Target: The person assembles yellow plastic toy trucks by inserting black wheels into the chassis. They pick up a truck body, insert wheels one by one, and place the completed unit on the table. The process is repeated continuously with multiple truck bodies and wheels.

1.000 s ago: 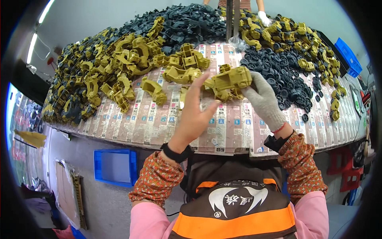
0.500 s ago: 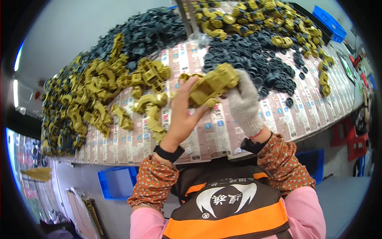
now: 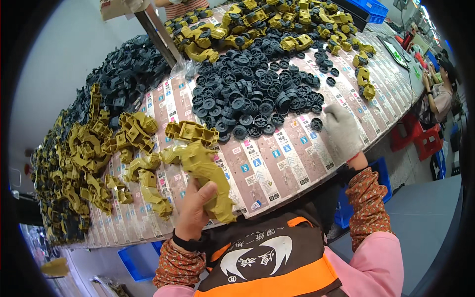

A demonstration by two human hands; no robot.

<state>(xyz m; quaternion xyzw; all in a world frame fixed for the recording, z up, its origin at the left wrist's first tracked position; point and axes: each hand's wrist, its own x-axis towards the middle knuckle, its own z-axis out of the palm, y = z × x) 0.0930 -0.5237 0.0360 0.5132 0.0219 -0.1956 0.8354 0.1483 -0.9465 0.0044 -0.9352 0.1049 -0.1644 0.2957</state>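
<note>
My bare left hand (image 3: 194, 205) is closed round a yellow-green plastic toy vehicle body (image 3: 205, 171), held over the near part of the table and tilted, its curved side showing. On my right hand (image 3: 342, 132) is a pale knitted glove. It hovers over the table's right side, just right of a single black toy wheel (image 3: 316, 123). Its fingers are blurred and partly hidden, so whether they are apart or pinching cannot be made out. A large heap of black wheels (image 3: 247, 89) lies between and beyond my hands. Another yellow body (image 3: 192, 132) rests just past the held one.
Loose yellow bodies (image 3: 89, 153) and dark plastic parts (image 3: 123, 69) pile up on the left. Yellow bodies with wheels (image 3: 297, 20) cover the far side. A metal post (image 3: 157, 37) rises from the table. Red stools (image 3: 418, 136) and a seated person (image 3: 440, 96) are at the right.
My left hand has drawn the yellow body nearer and lower left, turning it. My gloved right hand has let go of it and moved right. The view has shifted rightward.
</note>
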